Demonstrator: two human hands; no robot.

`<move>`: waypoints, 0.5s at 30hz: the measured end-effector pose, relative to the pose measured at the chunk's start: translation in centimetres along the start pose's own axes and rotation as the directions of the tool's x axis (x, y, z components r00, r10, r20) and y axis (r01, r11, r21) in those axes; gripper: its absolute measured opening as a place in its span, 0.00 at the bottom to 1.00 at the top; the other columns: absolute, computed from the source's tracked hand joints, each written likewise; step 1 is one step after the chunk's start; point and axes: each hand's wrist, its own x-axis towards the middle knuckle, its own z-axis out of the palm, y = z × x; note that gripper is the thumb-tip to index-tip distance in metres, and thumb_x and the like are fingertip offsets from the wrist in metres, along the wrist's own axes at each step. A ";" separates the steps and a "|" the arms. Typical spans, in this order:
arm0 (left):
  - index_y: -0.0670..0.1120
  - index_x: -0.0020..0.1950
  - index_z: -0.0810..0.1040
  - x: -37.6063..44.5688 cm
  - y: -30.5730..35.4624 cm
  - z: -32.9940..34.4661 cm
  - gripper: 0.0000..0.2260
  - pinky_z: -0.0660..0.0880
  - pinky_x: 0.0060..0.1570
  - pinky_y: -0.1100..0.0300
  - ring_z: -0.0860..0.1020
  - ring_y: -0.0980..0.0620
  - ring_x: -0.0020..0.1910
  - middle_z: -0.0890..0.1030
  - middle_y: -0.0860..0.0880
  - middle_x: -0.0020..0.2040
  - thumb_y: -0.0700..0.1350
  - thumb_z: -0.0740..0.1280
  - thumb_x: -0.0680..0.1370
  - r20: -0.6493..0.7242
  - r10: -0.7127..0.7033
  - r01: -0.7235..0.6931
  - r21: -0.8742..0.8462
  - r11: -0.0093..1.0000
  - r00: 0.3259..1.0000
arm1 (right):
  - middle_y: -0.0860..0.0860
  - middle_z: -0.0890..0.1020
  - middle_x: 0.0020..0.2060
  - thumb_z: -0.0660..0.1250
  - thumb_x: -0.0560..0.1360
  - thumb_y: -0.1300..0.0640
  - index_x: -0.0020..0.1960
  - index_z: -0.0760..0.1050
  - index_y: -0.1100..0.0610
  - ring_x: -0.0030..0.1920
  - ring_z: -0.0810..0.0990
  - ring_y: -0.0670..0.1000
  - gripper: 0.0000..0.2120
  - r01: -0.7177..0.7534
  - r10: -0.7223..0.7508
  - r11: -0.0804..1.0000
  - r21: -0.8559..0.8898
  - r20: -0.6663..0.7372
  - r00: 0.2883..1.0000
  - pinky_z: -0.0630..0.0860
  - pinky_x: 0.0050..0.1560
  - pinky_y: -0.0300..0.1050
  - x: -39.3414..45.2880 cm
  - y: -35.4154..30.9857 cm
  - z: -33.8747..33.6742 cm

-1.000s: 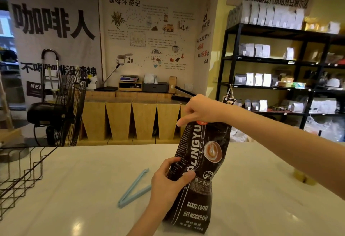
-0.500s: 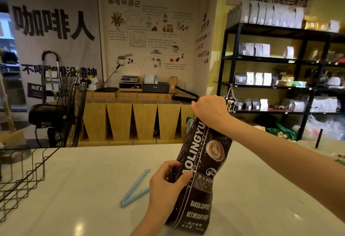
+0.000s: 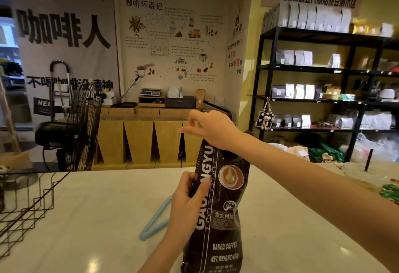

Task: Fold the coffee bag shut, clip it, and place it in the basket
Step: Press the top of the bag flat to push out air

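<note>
A tall black coffee bag (image 3: 224, 208) with white lettering and a latte picture stands nearly upright on the white counter (image 3: 97, 218). My left hand (image 3: 185, 205) grips its left edge about halfway up. My right hand (image 3: 213, 129) pinches the bag's top, with two fingers stretched out to the left. A light blue bag clip (image 3: 154, 222) lies open on the counter just left of the bag, partly hidden behind my left hand. The black wire basket (image 3: 26, 205) sits at the counter's left edge.
A plastic cup with a dark straw (image 3: 364, 177) and a green item (image 3: 389, 194) sit at the counter's right edge. Beyond the counter are a floor fan (image 3: 73, 130), wooden bins (image 3: 140, 141) and black shelves of bags (image 3: 323, 100).
The bag has swung from leaning right to nearly upright. My right hand moved left at the bag's top and spread two fingers. My left hand kept its grip on the bag's side.
</note>
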 end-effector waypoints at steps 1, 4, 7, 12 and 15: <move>0.44 0.46 0.74 -0.1 0.0 0.2 0.13 0.78 0.36 0.65 0.82 0.56 0.39 0.83 0.49 0.40 0.53 0.66 0.69 -0.031 0.021 -0.021 0.006 1.000 0.999 | 0.47 0.71 0.28 0.55 0.76 0.43 0.49 0.71 0.58 0.29 0.72 0.49 0.19 0.007 -0.009 0.996 -0.087 -0.021 1.000 0.69 0.31 0.42 0.1 -0.2 0.1; 0.44 0.43 0.73 -0.6 0.1 0.5 0.06 0.79 0.36 0.62 0.82 0.54 0.37 0.82 0.47 0.39 0.46 0.65 0.74 -0.102 0.064 -0.060 0.035 0.998 0.993 | 0.46 0.63 0.25 0.49 0.79 0.48 0.52 0.69 0.60 0.23 0.64 0.47 0.18 0.029 -0.050 0.959 -0.283 -0.067 0.997 0.57 0.23 0.39 0.0 -0.4 0.8; 0.43 0.41 0.74 -1.0 0.3 0.6 0.05 0.80 0.38 0.54 0.82 0.49 0.37 0.83 0.45 0.37 0.44 0.64 0.75 -0.113 0.072 -0.069 0.033 0.997 0.991 | 0.45 0.62 0.24 0.46 0.80 0.50 0.54 0.68 0.61 0.21 0.61 0.45 0.18 0.006 -0.029 0.944 -0.331 -0.064 0.998 0.54 0.22 0.39 -0.1 -0.3 1.5; 0.41 0.41 0.74 -0.7 0.3 -0.1 0.07 0.79 0.35 0.59 0.82 0.52 0.35 0.82 0.46 0.36 0.44 0.64 0.75 -0.114 0.096 -0.087 0.076 0.993 0.989 | 0.48 0.68 0.26 0.48 0.80 0.51 0.54 0.68 0.61 0.23 0.66 0.49 0.16 -0.065 0.040 0.952 -0.299 -0.089 0.995 0.56 0.22 0.40 0.2 0.0 2.1; 0.42 0.40 0.74 -0.7 0.2 -0.6 0.07 0.79 0.35 0.59 0.82 0.52 0.35 0.83 0.46 0.36 0.44 0.64 0.75 -0.120 0.090 -0.080 0.092 0.993 0.989 | 0.47 0.66 0.24 0.52 0.80 0.51 0.52 0.70 0.62 0.20 0.61 0.45 0.15 -0.002 -0.039 0.948 -0.318 -0.120 0.992 0.54 0.22 0.39 0.3 -0.4 2.4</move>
